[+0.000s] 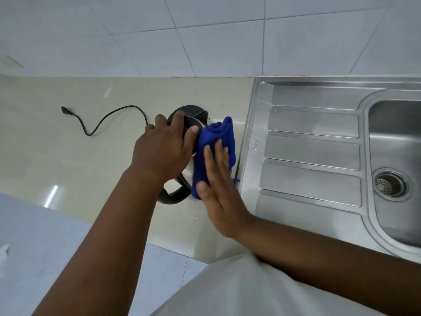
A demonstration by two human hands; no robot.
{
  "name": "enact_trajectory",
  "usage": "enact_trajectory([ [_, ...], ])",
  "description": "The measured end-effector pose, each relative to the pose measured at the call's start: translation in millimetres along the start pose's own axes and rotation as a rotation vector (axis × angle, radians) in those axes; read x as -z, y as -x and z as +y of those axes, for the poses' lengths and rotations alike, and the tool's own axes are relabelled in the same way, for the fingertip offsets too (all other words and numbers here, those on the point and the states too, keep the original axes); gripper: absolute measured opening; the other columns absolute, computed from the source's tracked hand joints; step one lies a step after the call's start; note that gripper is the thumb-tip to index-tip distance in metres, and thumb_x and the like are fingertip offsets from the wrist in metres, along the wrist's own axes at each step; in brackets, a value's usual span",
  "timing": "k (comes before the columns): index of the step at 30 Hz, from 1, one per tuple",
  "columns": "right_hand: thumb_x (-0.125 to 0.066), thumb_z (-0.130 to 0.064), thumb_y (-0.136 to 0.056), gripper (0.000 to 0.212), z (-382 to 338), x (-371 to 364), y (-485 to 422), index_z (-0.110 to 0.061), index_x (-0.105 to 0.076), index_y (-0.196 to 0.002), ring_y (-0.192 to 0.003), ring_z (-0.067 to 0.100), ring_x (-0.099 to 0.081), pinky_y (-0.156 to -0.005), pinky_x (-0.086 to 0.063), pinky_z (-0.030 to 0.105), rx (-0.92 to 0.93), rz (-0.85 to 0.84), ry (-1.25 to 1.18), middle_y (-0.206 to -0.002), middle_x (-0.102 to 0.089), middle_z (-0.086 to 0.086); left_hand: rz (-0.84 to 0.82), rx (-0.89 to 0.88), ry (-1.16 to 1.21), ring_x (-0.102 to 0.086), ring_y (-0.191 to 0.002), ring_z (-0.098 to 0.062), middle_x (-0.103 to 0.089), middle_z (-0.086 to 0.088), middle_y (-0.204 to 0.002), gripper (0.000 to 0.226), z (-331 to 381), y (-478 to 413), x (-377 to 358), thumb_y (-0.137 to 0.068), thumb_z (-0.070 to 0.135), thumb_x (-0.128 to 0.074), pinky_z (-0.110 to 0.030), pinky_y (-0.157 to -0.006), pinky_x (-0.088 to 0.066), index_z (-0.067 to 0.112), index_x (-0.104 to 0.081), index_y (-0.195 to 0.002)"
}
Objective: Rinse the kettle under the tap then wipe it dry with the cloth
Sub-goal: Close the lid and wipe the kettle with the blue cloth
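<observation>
The kettle stands upright on the counter, just left of the sink, with its spout toward the wall and its handle toward the person. The left hand curls over its lid. The right hand, fingers straight, presses the cloth against its right side. The stamp on the sink is too small to read.

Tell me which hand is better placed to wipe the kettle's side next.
Right. The right hand presses the blue cloth flat against the side of the kettle, while the left hand grips the kettle's top and steadies it.
</observation>
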State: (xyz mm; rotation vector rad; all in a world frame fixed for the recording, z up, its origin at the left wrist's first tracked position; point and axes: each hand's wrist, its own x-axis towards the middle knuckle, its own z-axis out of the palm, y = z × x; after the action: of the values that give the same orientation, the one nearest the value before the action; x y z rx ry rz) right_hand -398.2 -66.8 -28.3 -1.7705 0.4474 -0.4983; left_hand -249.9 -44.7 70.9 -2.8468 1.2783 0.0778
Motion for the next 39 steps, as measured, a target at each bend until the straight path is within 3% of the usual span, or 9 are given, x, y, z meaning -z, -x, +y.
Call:
enact_trajectory([
  [6,-0.024,-0.074,-0.089,0.084,9,9,-23,-0.038,0.013,-0.155,-0.154,0.012,-0.003,-0.125,-0.010,0.044,-0.640,0.062,-0.377,-0.166,0.009,-0.018,-0.027,0.050,0.023,-0.057,-0.090,-0.043,-0.051,-0.022,-0.111,0.053,4,-3,1,-0.097,0.057,-0.025,-0.039,-0.070,-0.038,0.024,-0.038,-0.137],
  [10,-0.022,-0.074,-0.085,0.089,-24,4,-6,-0.034,0.017,-0.154,-0.151,0.008,0.019,-0.123,0.005,0.033,-0.440,0.008,-0.259,-0.164,0.024,-0.015,-0.037,0.067,0.019,-0.052,-0.077,-0.040,-0.050,-0.023,-0.111,0.058,7,-5,2,-0.096,0.061,-0.023,-0.039,-0.068,-0.039,0.022,-0.039,-0.136],
  [15,-0.019,-0.069,-0.094,0.080,-21,-2,18,-0.028,0.006,-0.157,-0.146,0.011,0.034,-0.119,0.009,0.029,-0.066,-0.070,-0.031,-0.161,0.034,-0.008,-0.079,0.096,0.062,-0.058,-0.099,-0.048,-0.048,-0.023,-0.119,0.060,11,-13,5,-0.096,0.065,-0.026,-0.041,-0.075,-0.041,0.024,-0.040,-0.137],
  [19,-0.027,-0.056,-0.101,0.068,-4,1,7,-0.039,0.012,-0.154,-0.146,0.000,0.024,-0.119,-0.005,0.028,-0.343,0.026,-0.199,-0.162,0.028,-0.014,-0.076,0.118,0.068,-0.057,-0.103,-0.049,-0.048,-0.024,-0.119,0.064,14,-15,6,-0.095,0.068,-0.027,-0.040,-0.075,-0.037,0.021,-0.041,-0.136],
  [24,-0.028,-0.101,-0.060,0.110,4,7,-12,-0.050,0.006,-0.151,-0.154,0.009,-0.006,-0.124,-0.015,0.047,-0.656,0.095,-0.434,-0.166,0.004,-0.018,-0.059,0.107,0.066,-0.060,-0.095,-0.046,-0.048,-0.022,-0.119,0.064,13,-14,4,-0.095,0.067,-0.028,-0.039,-0.074,-0.039,0.021,-0.041,-0.138],
  [30,-0.019,-0.060,-0.097,0.071,-31,9,-6,-0.030,0.003,-0.158,-0.149,0.002,0.023,-0.123,0.009,0.032,-0.111,-0.009,-0.165,-0.164,0.019,-0.017,-0.098,0.015,0.073,-0.056,-0.109,-0.042,-0.047,-0.019,-0.131,0.059,-4,-12,5,-0.097,0.058,-0.029,-0.044,-0.084,-0.047,0.032,-0.029,-0.149],
  [35,-0.031,-0.057,-0.095,0.057,18,15,-29,-0.048,-0.025,-0.151,-0.150,0.012,-0.024,-0.118,-0.027,0.034,-0.178,0.038,-0.221,-0.165,-0.022,-0.004,-0.169,-0.046,0.105,-0.041,-0.125,-0.044,-0.044,-0.015,-0.144,0.056,-19,-7,10,-0.099,0.049,-0.034,-0.049,-0.104,-0.037,0.039,-0.025,-0.153],
  [37,-0.035,-0.069,-0.089,0.047,19,27,-45,-0.045,-0.057,-0.123,-0.113,0.015,-0.058,-0.092,-0.047,0.031,-0.487,0.052,-0.458,-0.140,-0.056,0.014,-0.180,-0.083,0.112,-0.040,-0.125,-0.044,-0.041,-0.010,-0.149,0.055,-19,-5,10,-0.099,0.049,-0.033,-0.050,-0.106,-0.036,0.042,-0.025,-0.153],
  [39,-0.035,-0.071,-0.092,0.046,15,37,-51,-0.041,-0.066,-0.110,-0.098,0.012,-0.064,-0.088,-0.050,0.030,-0.564,0.040,-0.494,-0.119,-0.071,0.004,-0.176,-0.120,0.104,-0.042,-0.122,-0.045,-0.039,-0.007,-0.152,0.058,-18,-3,10,-0.095,0.050,-0.031,-0.050,-0.106,-0.037,0.044,-0.027,-0.152],
])
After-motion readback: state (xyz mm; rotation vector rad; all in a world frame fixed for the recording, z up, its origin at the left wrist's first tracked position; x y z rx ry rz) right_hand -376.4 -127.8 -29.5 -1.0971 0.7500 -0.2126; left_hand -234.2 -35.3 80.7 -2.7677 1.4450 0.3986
